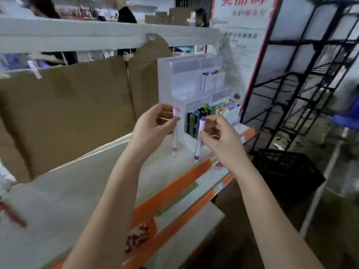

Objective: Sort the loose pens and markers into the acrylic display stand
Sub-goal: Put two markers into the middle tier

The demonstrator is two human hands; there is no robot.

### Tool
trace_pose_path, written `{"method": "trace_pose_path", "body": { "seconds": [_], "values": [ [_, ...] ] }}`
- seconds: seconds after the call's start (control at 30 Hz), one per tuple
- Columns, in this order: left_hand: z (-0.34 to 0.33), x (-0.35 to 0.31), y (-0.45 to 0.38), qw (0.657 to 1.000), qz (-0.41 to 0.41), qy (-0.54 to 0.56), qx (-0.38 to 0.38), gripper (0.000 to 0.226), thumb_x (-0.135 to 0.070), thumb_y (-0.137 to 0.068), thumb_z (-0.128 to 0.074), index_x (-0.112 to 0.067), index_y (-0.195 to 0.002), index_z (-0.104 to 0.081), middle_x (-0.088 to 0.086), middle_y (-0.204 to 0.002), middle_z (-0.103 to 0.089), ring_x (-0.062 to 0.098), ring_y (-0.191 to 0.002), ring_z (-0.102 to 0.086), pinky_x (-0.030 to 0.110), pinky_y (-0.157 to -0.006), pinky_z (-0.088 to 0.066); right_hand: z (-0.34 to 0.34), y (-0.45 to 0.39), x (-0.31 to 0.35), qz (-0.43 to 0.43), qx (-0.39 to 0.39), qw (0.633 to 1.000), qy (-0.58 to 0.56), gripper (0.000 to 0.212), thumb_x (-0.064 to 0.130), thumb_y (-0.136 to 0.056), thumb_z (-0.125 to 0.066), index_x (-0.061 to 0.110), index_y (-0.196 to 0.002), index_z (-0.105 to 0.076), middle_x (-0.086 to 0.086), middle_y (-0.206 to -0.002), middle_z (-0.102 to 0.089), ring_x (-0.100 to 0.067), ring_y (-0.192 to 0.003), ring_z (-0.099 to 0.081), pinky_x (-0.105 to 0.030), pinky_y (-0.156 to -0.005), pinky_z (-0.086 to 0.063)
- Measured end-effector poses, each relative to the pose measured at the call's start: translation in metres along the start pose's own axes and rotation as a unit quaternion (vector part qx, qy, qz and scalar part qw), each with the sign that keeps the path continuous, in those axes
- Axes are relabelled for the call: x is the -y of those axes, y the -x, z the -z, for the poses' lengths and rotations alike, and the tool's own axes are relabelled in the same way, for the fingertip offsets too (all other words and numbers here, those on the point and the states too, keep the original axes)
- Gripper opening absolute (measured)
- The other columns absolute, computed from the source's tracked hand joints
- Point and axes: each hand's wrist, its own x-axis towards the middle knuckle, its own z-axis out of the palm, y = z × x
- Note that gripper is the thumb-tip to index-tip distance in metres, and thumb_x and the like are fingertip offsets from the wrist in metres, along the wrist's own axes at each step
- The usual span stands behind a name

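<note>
Centre frame, left hand and right hand each pinch an upright marker, pink marker and purple marker, tips down, before the acrylic display stand.

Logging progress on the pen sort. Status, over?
Left hand holds pink pen, right hand holds purple pen. Both upright before the stand. Nothing in the way.
</note>
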Motion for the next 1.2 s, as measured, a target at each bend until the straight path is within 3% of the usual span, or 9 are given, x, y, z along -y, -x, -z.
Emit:
{"method": "trace_pose_path", "body": {
  "seconds": [0.1,0.17,0.3,0.43,0.6,0.8,1.0,1.13,1.2],
  "values": [
    [-0.042,-0.008,-0.021,1.000,-0.011,0.010,0.010,0.016,-0.005,-0.089,-0.058,-0.020,-0.093,-0.061,0.008,-0.092,-0.067,0.014,-0.079,-0.062,0.037,-0.080,-0.057,0.047,-0.010,-0.013,-0.004,-0.029,1.000,-0.010,0.021,0.015,-0.090,-0.059,0.026,-0.106,-0.052,0.009,-0.090,-0.062,-0.002,-0.084,-0.059,-0.007,-0.069,-0.043],
    [-0.068,-0.012,-0.035,0.999,-0.017,0.020,0.020,0.017,-0.004,-0.089,-0.058,-0.021,-0.092,-0.060,0.008,-0.090,-0.066,0.015,-0.079,-0.060,0.041,-0.080,-0.056,0.070,-0.018,-0.025,-0.011,-0.043,0.999,-0.008,0.022,0.015,-0.090,-0.059,0.023,-0.109,-0.053,0.004,-0.089,-0.064,-0.007,-0.084,-0.061,-0.012,-0.071,-0.045],
    [-0.117,-0.013,-0.070,0.998,-0.038,0.025,0.048,0.018,-0.007,-0.090,-0.057,-0.025,-0.093,-0.057,-0.004,-0.080,-0.061,0.008,-0.073,-0.059,0.035,-0.078,-0.055,0.108,-0.041,-0.052,-0.001,-0.066,0.998,0.002,0.026,0.014,-0.089,-0.059,0.035,-0.102,-0.050,0.005,-0.086,-0.065,-0.005,-0.081,-0.062,-0.021,-0.075,-0.049],
    [-0.156,-0.008,-0.118,0.996,-0.065,0.007,0.063,0.019,-0.012,-0.091,-0.058,-0.031,-0.092,-0.056,-0.004,-0.082,-0.061,0.010,-0.075,-0.062,0.034,-0.077,-0.057,0.136,-0.080,-0.082,0.006,-0.092,0.996,0.001,0.027,0.014,-0.088,-0.061,0.033,-0.105,-0.053,0.009,-0.084,-0.064,-0.002,-0.079,-0.061,-0.016,-0.071,-0.047],
    [-0.187,-0.001,-0.189,0.995,-0.085,-0.006,0.052,0.021,-0.014,-0.091,-0.058,-0.035,-0.096,-0.055,-0.007,-0.081,-0.062,0.013,-0.078,-0.064,0.043,-0.081,-0.056,0.163,-0.151,-0.113,0.033,-0.093,0.995,0.006,0.035,0.011,-0.088,-0.060,0.028,-0.117,-0.050,-0.003,-0.085,-0.064,-0.007,-0.078,-0.060,-0.012,-0.070,-0.045],
    [-0.210,0.011,-0.262,0.995,-0.093,-0.023,0.013,0.019,-0.012,-0.090,-0.058,-0.024,-0.104,-0.057,-0.010,-0.079,-0.060,0.010,-0.076,-0.062,0.044,-0.080,-0.056,0.182,-0.231,-0.144,0.085,-0.095,0.992,0.001,0.033,0.005,-0.089,-0.058,0.024,-0.115,-0.052,0.005,-0.078,-0.061,0.002,-0.074,-0.058,-0.006,-0.070,-0.042],
    [-0.229,0.031,-0.299,0.994,-0.077,-0.047,-0.053,0.020,-0.011,-0.089,-0.058,-0.029,-0.097,-0.055,-0.006,-0.082,-0.061,0.018,-0.081,-0.062,0.046,-0.080,-0.055,0.179,-0.293,-0.185,0.119,-0.108,0.986,-0.036,0.032,0.004,-0.088,-0.058,0.022,-0.113,-0.051,0.011,-0.081,-0.060,0.003,-0.078,-0.060,-0.008,-0.072,-0.044],
    [-0.244,0.044,-0.313,0.989,-0.065,-0.083,-0.102,0.020,-0.012,-0.089,-0.059,-0.024,-0.104,-0.054,-0.007,-0.082,-0.061,0.016,-0.081,-0.063,0.043,-0.080,-0.056,0.175,-0.337,-0.214,0.149,-0.085,0.983,-0.062,0.030,0.004,-0.089,-0.058,0.022,-0.112,-0.050,0.004,-0.086,-0.062,-0.003,-0.082,-0.063,-0.012,-0.075,-0.048],
    [-0.252,0.049,-0.320,0.986,-0.055,-0.101,-0.123,0.020,-0.014,-0.088,-0.059,-0.023,-0.105,-0.054,-0.007,-0.083,-0.062,0.016,-0.082,-0.063,0.043,-0.080,-0.056,0.172,-0.356,-0.227,0.160,-0.063,0.983,-0.063,0.031,0.004,-0.089,-0.058,0.023,-0.112,-0.050,0.009,-0.087,-0.062,-0.001,-0.083,-0.063,-0.012,-0.077,-0.049]
  ]
}}
